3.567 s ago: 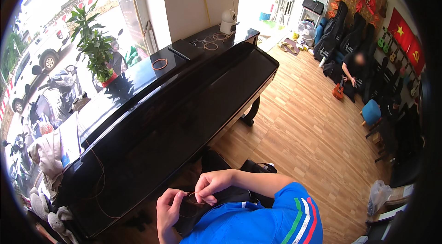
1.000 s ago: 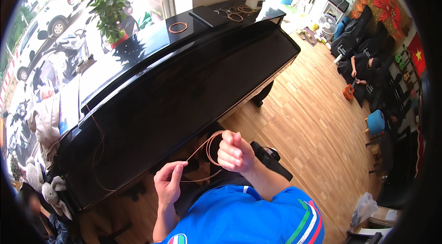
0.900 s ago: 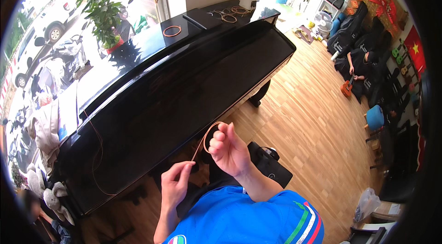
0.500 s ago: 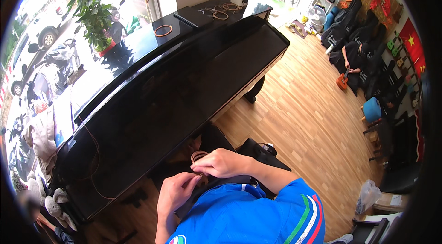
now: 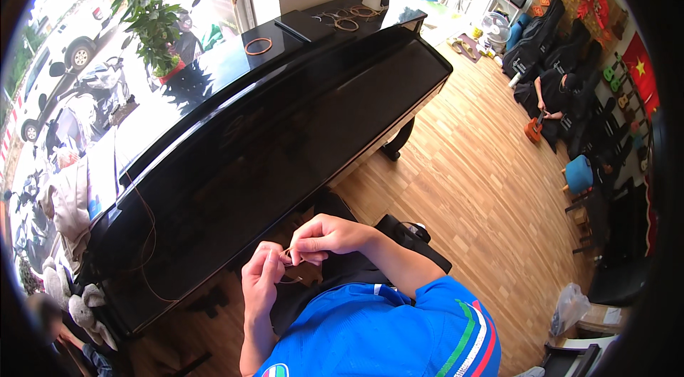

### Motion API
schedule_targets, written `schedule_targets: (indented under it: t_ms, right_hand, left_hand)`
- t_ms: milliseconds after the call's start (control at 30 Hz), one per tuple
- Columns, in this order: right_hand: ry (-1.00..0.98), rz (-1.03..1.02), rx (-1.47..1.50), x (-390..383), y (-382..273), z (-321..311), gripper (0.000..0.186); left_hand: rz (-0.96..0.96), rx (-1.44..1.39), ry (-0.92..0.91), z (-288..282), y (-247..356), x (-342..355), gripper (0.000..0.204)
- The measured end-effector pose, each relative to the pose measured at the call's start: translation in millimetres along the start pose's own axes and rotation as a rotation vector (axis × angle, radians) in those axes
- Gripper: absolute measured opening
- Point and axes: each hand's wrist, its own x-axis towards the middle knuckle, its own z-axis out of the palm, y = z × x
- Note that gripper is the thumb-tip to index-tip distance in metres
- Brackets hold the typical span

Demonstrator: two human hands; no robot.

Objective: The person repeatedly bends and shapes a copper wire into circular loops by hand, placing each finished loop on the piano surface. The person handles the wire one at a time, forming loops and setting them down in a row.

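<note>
My left hand [image 5: 265, 270] pinches a thin copper-coloured wire coil [image 5: 288, 256] above my lap. Close beside it, my right hand [image 5: 322, 240] grips the same coil with curled fingers, which partly hide it. Both hands are near the lower edge of a long black piano [image 5: 271, 149]. On the piano top lie an orange-brown ring of wire [image 5: 258, 46] and several other loops [image 5: 347, 24]. A loose thin strand [image 5: 152, 234] hangs across the piano's left end.
A potted plant [image 5: 142, 28] and grey plush toys [image 5: 91, 309] sit at left, above a seated person [image 5: 50, 320]. Another person [image 5: 548, 96] holds an orange ukulele [image 5: 533, 131] among guitar cases at right. A black bag [image 5: 399, 242] lies right of my lap, a blue stool [image 5: 578, 172] farther right.
Earlier my right hand lifted the coil higher. It has since come down, and both hands are now close together on the wire, slightly higher and further left than half a second ago.
</note>
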Motion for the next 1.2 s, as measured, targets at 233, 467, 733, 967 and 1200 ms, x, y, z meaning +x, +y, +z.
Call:
schedule_targets:
  t_ms: [233, 467, 733, 967, 1200]
  right_hand:
    - [0.074, -0.035, 0.194, 4.1, 11.5, 2.9, 0.031]
    - [0.099, -0.047, 0.397, 4.6, 21.4, 8.8, 0.033]
    - [0.043, -0.024, 0.377, 6.0, 32.4, 1.4, 0.029]
    - [0.071, -0.035, 0.469, 6.8, 30.1, 4.3, 0.029]
    - [0.1, -0.09, 0.318, 5.7, 32.4, 1.2, 0.033]
  left_hand:
    - [-0.259, -0.354, -0.091, -2.5, -3.5, 0.3, 0.03]
    - [-0.264, -0.469, -0.182, -0.1, 1.4, 2.3, 0.029]
    - [-0.245, -0.379, -0.26, -8.1, -3.9, 0.9, 0.024]
    - [-0.16, -0.312, -0.149, -1.9, -2.2, 1.5, 0.024]
    - [-0.048, -0.225, -0.002, 0.6, -12.2, 0.4, 0.021]
